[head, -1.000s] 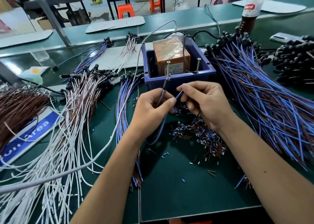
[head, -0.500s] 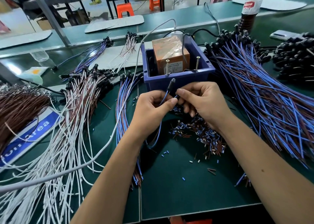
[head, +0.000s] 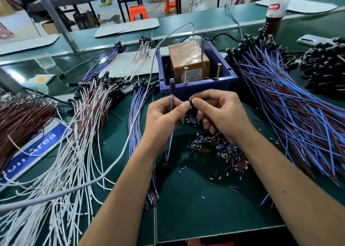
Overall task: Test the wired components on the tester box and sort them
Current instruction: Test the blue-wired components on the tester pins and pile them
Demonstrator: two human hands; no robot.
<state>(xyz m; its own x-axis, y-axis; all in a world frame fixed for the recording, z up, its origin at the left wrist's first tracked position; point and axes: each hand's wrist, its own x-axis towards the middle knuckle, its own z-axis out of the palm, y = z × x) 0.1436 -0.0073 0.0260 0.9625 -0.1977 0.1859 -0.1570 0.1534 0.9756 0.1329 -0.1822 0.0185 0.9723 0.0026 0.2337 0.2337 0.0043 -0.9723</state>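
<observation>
Your left hand (head: 164,119) pinches wired part (head: 171,104) just under its black cap; cap points up, right in front of blue tester box (head: 197,89). Your right hand (head: 220,115) pinches bare wire ends with fingertips.

Part looks very light, wire thin and bendy, so probably flops. Best hold close to ends to aim at two screws (head: 218,70).

Green mat (head: 205,199) flat, dotted with tiny wire bits (head: 220,148). Wire piles (head: 291,104) crowd both sides. Big workshop behind.
</observation>
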